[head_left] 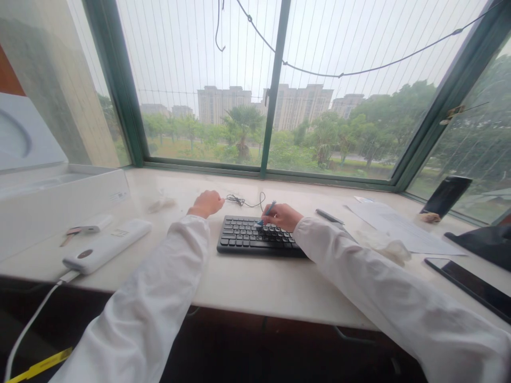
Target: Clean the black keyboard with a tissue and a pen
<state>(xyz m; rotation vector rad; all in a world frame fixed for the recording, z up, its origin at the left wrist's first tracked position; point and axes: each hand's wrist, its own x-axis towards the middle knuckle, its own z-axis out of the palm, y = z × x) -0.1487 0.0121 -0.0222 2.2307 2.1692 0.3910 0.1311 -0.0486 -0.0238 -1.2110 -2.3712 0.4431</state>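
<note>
A black keyboard [247, 234] lies on the pale sill in front of me. Over its middle keys, my right hand [284, 216] pinches a small blue brush [270, 208], tilted, with its whitish tip down at the keys. My left hand [207, 203] rests on the sill just beyond the keyboard's upper left corner, its fingers curled closed. Beside that hand lies a bundled black cable [236, 199] that loops toward the back of the keyboard. Whether the left fingers hold part of it is hidden.
At left stand a white power bank [107, 247] with a cable, a small white device with keys [93, 226] and a white box [59, 207]. To the right lie a pen [329, 216], paper [403, 226], crumpled tissue [383, 247] and a phone [471, 282]. Windows close off the back.
</note>
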